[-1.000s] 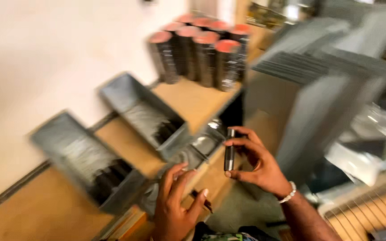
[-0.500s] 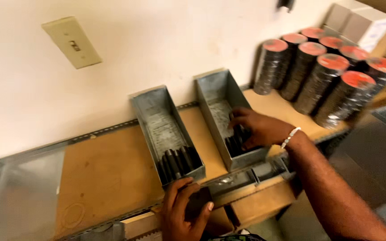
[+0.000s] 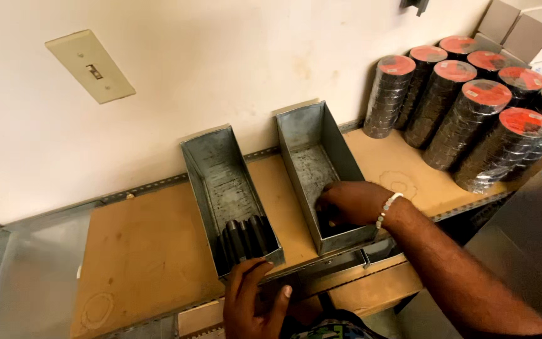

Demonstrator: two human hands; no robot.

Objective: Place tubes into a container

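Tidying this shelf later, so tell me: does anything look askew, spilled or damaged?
Nothing spilled or broken. The two grey metal bins sit slightly angled to the wall, and the wooden shelf shows faint ring marks. The tape rolls lean against the wall.

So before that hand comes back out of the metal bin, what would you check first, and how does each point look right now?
1. Right hand is inside the right metal bin: ok, it reaches into the near end.
2. What the right hand's grip holds: cannot tell, the fingers are hidden by the bin wall.
3. Left hand is steadying things: ok, it rests at the shelf edge by the left metal bin.
4. Left bin's contents are tidy: ok, dark cylinders stand packed at its near end.
5. Stacked rolls with red tops are out of the way: ok, they stand apart on the right.
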